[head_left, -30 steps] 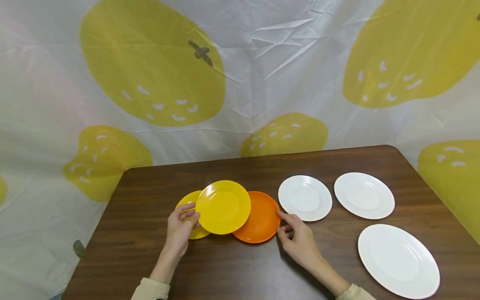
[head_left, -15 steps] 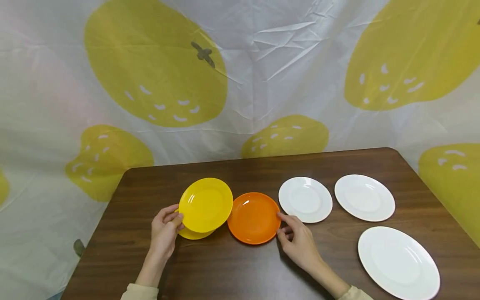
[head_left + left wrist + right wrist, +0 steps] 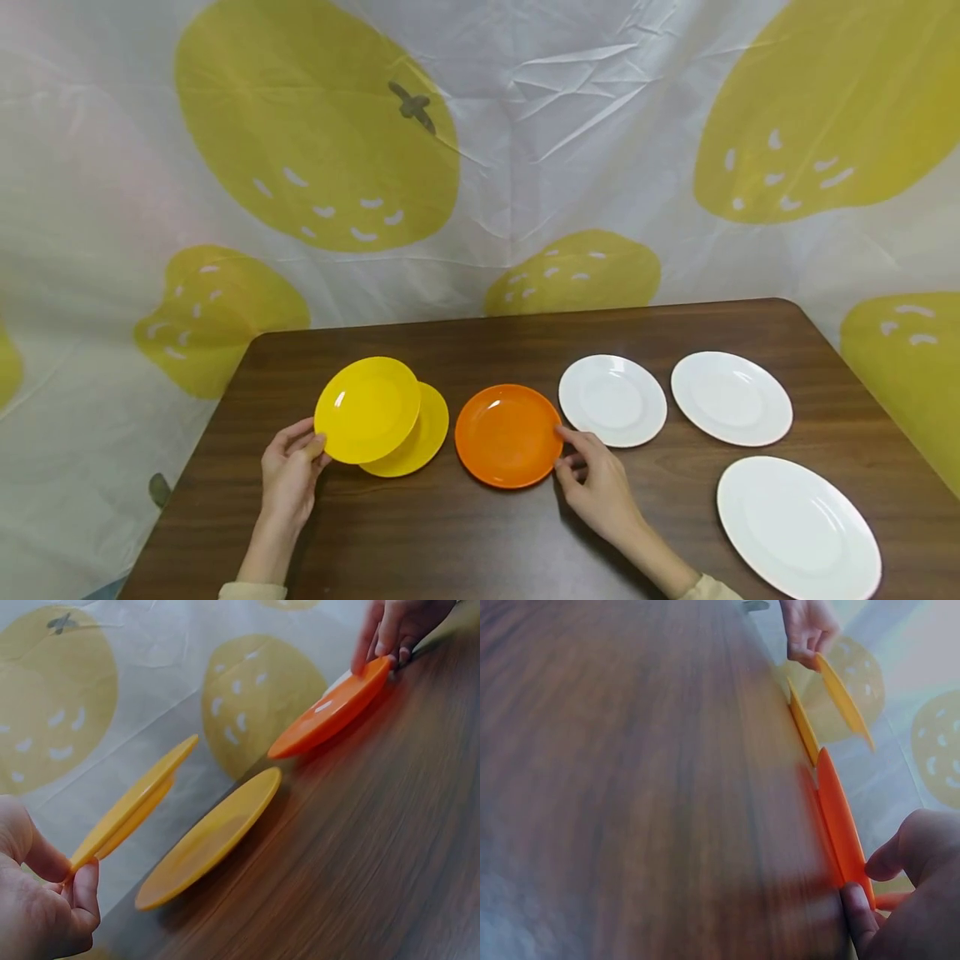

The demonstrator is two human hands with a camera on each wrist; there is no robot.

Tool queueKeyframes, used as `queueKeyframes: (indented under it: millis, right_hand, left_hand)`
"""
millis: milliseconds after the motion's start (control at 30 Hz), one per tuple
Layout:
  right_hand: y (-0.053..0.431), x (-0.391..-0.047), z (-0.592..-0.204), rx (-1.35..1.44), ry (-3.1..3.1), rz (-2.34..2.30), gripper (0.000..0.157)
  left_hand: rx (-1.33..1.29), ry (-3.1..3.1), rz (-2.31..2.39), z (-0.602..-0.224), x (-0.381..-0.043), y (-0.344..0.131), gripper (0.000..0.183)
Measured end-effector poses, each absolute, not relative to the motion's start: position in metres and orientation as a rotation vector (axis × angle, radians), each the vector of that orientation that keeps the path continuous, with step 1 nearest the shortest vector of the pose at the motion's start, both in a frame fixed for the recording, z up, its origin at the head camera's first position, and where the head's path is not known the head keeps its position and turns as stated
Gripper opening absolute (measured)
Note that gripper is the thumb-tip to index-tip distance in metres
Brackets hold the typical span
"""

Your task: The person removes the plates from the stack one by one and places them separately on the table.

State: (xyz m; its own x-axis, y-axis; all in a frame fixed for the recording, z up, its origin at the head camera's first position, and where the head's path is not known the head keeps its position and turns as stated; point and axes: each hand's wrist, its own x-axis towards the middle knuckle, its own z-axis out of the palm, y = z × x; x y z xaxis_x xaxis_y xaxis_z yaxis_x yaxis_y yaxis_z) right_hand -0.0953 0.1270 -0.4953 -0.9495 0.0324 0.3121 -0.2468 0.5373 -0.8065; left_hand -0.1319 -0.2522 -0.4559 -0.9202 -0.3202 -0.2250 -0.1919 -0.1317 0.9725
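Note:
My left hand [image 3: 288, 475] pinches the left rim of a yellow plate [image 3: 367, 410] between thumb and fingers. In the left wrist view this plate is tilted and raised above the table, with a gap over a second yellow plate [image 3: 214, 836]. That second plate lies on the table, partly covered by the first in the head view. To its right is an orange plate [image 3: 508, 435], its right rim pinched by the thumb and fingers of my right hand [image 3: 600, 483]. In the right wrist view the orange plate [image 3: 841, 817] sits right at the tabletop.
Three white plates lie on the right of the brown wooden table [image 3: 450, 542]: a small round one [image 3: 611, 400], an oval one [image 3: 731, 398] and a larger oval one [image 3: 798, 527] nearer the front. Behind the table hangs a white cloth [image 3: 517, 167] with yellow fruit prints.
My left hand has carried the upper yellow plate leftward, off the orange plate and partly past the lower yellow one, which shows more. The right hand has stayed at the orange plate's rim.

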Motion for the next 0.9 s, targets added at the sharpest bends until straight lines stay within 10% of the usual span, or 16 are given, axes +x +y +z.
queueKeyframes:
  millis: [900]
  right_hand:
    - [0.127, -0.094, -0.497, 0.194, -2.470, 1.357, 0.046]
  left_hand:
    - [0.841, -1.737, -2.099, -0.465, -0.123, -0.303, 0.024]
